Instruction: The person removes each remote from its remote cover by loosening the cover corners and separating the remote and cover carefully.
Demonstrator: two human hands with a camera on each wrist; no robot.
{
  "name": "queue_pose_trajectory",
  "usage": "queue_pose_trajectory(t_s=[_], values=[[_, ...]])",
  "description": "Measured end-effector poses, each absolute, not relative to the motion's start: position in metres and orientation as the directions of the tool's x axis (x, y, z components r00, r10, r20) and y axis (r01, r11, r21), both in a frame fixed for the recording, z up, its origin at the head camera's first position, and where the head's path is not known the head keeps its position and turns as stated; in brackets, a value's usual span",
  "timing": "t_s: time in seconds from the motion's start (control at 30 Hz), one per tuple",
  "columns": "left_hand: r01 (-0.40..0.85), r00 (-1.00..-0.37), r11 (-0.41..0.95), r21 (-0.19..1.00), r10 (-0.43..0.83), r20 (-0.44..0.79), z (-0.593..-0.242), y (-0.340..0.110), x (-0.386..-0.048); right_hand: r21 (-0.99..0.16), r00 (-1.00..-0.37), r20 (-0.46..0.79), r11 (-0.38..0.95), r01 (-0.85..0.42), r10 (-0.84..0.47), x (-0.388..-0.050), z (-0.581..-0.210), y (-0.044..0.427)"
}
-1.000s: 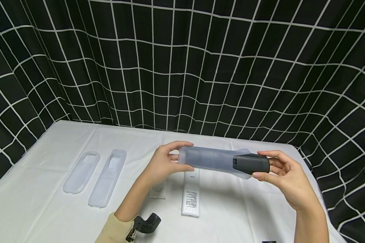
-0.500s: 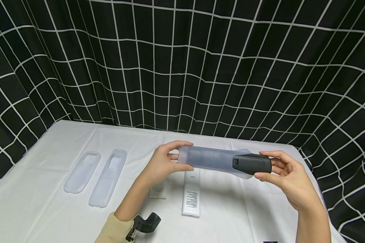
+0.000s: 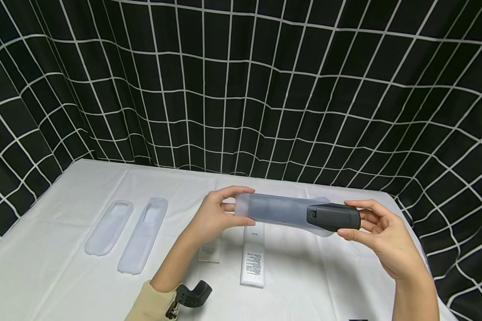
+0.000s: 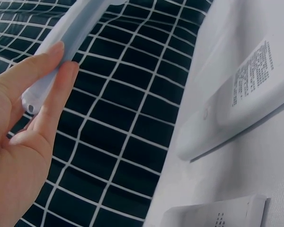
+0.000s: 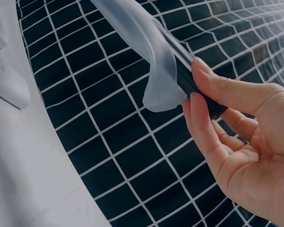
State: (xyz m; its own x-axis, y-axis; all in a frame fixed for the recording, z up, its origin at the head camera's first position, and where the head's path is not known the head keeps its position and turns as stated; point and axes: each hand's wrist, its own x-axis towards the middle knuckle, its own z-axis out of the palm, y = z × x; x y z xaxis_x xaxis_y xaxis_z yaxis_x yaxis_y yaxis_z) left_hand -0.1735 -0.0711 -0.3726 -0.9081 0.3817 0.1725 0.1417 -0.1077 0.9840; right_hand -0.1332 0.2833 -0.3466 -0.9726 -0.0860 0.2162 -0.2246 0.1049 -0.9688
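Note:
A translucent silicone remote cover is held level above the table, with a black remote control partly inside it. The remote's bare end sticks out at the right, its back with a battery-lid catch facing up. My left hand pinches the cover's closed left end between thumb and fingers; a small hole shows at that end in the left wrist view. My right hand pinches the remote's protruding end. In the right wrist view the cover's flared mouth hangs loose beside the remote.
Two more translucent covers lie at the table's left. A white remote with printed text lies below the held cover, and a shorter white one is partly behind my left forearm. A black grid curtain stands behind the white-clothed table.
My right hand has shifted slightly right, and the black remote has slid a little further out of the cover. My left hand stays nearly in place.

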Motion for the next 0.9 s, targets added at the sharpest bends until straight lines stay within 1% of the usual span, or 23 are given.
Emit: queue_pose_trajectory(t_s=[0.67,0.9], values=[[0.137,-0.917,-0.087,0.987,0.365,0.159,-0.3700,-0.0747,-0.1729,-0.970,-0.973,0.214,0.099,-0.222,-0.082,-0.1314,-0.3462,0.2871],[0.139,-0.917,-0.087,0.986,0.365,0.161,-0.3697,-0.0757,-0.1733,-0.967,-0.970,0.218,0.110,-0.229,-0.104,-0.1301,-0.3471,0.2887]])
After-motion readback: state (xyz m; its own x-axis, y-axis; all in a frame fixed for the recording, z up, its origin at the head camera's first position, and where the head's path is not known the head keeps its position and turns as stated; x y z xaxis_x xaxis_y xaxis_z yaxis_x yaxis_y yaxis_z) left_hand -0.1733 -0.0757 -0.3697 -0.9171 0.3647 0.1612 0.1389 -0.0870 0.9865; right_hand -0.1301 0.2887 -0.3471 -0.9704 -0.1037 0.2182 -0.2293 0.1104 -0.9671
